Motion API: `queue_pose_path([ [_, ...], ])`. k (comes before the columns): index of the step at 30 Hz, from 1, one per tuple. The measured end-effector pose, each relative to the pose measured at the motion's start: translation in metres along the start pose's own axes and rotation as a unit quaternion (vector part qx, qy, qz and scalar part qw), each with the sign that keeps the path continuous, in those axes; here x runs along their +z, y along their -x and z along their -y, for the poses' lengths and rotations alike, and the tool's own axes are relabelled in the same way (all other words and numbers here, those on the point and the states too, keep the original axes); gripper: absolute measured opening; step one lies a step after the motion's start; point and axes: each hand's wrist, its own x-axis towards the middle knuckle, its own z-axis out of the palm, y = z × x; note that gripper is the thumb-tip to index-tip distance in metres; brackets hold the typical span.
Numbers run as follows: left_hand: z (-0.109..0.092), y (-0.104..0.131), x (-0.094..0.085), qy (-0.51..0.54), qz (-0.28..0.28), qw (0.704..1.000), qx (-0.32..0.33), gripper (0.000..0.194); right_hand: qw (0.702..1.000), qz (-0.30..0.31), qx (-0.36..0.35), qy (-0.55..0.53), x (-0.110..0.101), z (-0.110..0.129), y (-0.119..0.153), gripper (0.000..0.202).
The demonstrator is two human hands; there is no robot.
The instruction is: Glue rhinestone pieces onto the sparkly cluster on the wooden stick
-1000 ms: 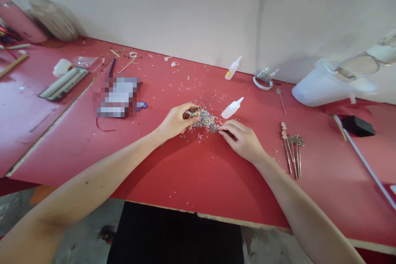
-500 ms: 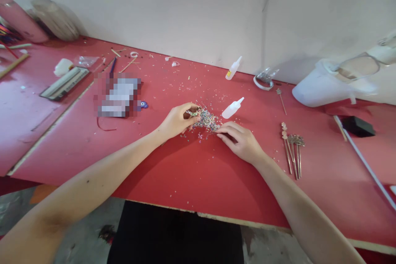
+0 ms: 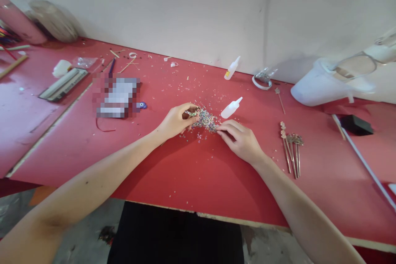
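My left hand (image 3: 180,119) is closed in a pinch on a small glittery ornament (image 3: 192,113), at the left edge of a pile of tiny multicoloured rhinestones (image 3: 206,119). Part of the ornament is hidden by the fingers. On the pile's right side, my right hand (image 3: 239,138) has thumb and forefinger pressed together at the stones; whatever is between these fingertips is too small to name. Just behind the right hand, a white squeeze bottle (image 3: 230,109) with a pointed nozzle lies on its side. Loose stones are scattered around the pile on the red tabletop (image 3: 173,173).
Several metal hair sticks (image 3: 292,152) lie at right, with a single one (image 3: 281,101) farther back. Behind are another nozzle bottle (image 3: 232,69), a tape ring (image 3: 262,82) and a white bucket (image 3: 318,84). A blurred flat object (image 3: 119,97) and a long box (image 3: 64,84) lie left.
Both hands stay at the rhinestone pile, with only a tiny shift of the right fingertips against the stones. The whole view has moved very slightly. Nothing is visibly picked up or let go.
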Motion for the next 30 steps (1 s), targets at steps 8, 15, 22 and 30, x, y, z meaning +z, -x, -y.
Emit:
queue_pose_path([
  [8, -0.0006, -0.0004, -0.0005, 0.008, 0.002, 1.0, -0.006, 0.032, 0.999, 0.018, -0.022, -0.029, -0.0045, 0.0018, 0.0, 0.015],
  [15, 0.0002, -0.0006, -0.0003, 0.013, -0.002, 1.0, 0.009, 0.03, 0.995, 0.055, -0.075, -0.045, -0.0063, 0.0041, -0.0015, 0.015],
  [22, 0.0005, -0.0004, -0.0002, 0.01, 0.0, 1.0, 0.009, 0.031, 0.994, 0.059, -0.085, -0.041, -0.0049, 0.0029, -0.0019, 0.016],
  [30, 0.0, -0.0006, -0.0002, 0.01, 0.0, 1.0, 0.007, 0.031, 0.993, 0.061, -0.097, -0.017, -0.0073, -0.0009, -0.0003, 0.019],
])
